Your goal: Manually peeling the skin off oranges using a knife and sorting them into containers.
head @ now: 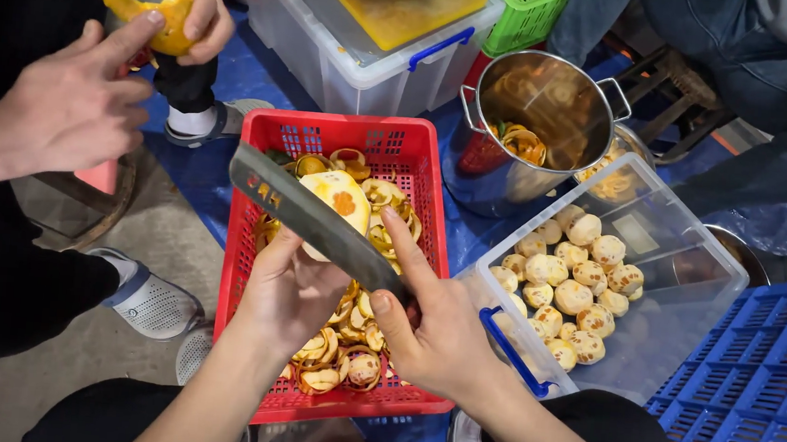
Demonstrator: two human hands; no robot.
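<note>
We look down at our two bare hands working over a red plastic basket (432,205) heaped with orange peel. Our right hand (436,332) is closed around the handle of a broad cleaver (319,220), index finger laid forward along the side of the blade, which runs up and away to the left from the grip. Our left hand (290,288) is cupped beneath the blade, fingers curled around a partly peeled orange fruit (337,198) that sits just beyond the knuckles, pale pith showing where the skin is gone. The fruit looks light and rounded, likely wet and slippery where cut, and soft enough to bruise, so it is best held around its unpeeled underside, fingers kept clear of the edge. The cleaver seems stiff and heavy toward the blade, best held at the handle. Both wrists are bent inward, forearms coming up from below. Just right of the knife hand, a clear plastic tub (691,244) holds peeled pale fruits (570,296); past it stands a steel pot (543,102) with peel inside. To the far left another person's hands (75,102) hold a half-peeled orange (171,21).
</note>
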